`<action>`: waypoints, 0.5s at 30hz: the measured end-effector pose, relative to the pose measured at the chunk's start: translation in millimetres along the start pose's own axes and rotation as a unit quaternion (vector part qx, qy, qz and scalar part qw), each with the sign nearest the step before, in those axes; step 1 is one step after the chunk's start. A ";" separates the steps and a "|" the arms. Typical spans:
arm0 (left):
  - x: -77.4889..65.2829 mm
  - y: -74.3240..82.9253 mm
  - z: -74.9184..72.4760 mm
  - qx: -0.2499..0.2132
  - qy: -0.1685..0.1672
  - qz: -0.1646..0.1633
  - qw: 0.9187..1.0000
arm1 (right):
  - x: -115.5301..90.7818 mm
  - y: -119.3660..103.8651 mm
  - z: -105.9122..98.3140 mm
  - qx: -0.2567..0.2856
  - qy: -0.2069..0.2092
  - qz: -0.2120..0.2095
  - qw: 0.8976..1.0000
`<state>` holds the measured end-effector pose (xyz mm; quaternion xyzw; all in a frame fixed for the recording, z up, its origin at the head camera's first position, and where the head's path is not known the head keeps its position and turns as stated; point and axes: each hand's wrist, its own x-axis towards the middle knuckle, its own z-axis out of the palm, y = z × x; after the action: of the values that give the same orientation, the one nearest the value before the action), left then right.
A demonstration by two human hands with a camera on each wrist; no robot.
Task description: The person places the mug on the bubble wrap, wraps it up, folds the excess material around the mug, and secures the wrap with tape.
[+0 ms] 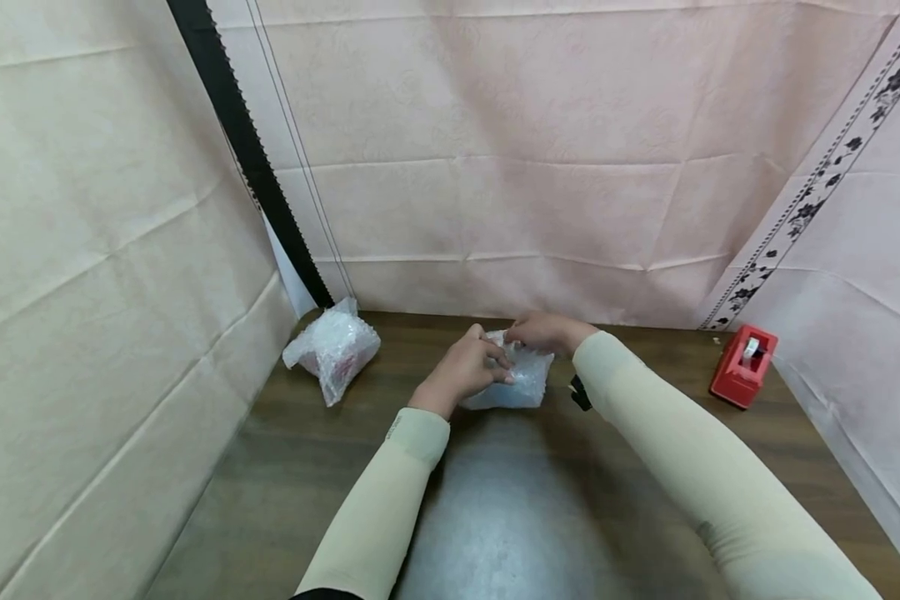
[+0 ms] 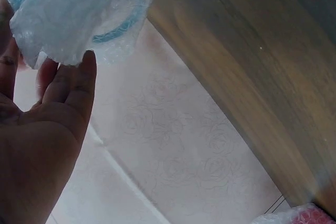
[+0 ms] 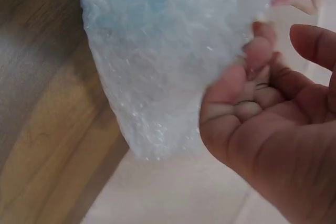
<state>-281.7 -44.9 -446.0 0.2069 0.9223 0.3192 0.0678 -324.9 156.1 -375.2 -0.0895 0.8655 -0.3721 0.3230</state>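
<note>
A bundle of bubble wrap [image 1: 523,382] with something light blue inside lies on the table between my hands. In the left wrist view, a curved blue edge shows through the bubble wrap [image 2: 68,22]. My left hand [image 1: 461,371] grips the near-left side of the bundle, fingertips at the plastic's edge. From the far right, my right hand [image 1: 546,332] holds the bundle's upper edge. The right wrist view has that hand's fingers [image 3: 228,95] curled against the edge of the wrap, with the thumb raised apart. What the wrap encloses is mostly hidden.
Another bubble-wrapped bundle [image 1: 337,346], with something reddish inside, sits at the back left of the wooden table [image 1: 270,500]. A red tape dispenser [image 1: 742,367] stands at the right. Pale cloth [image 1: 532,167] hangs along the back and both sides.
</note>
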 end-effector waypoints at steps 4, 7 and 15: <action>-2.0 -1.5 1.0 -0.013 0.001 -0.008 1.000 | -17.5 0.5 -3.4 0.024 0.021 -0.006 0.999; -2.3 -2.7 0.2 -0.018 0.004 -0.011 1.000 | -28.2 0.8 -3.9 0.029 0.035 -0.019 0.999; 1.7 0.3 1.7 -0.018 0.005 -0.009 1.000 | -40.8 25.1 2.5 0.004 0.079 -0.034 0.996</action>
<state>-282.7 -43.0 -447.1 0.1959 0.9186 0.3360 0.0700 -289.6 188.5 -374.0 -0.0880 0.8834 -0.3917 0.2415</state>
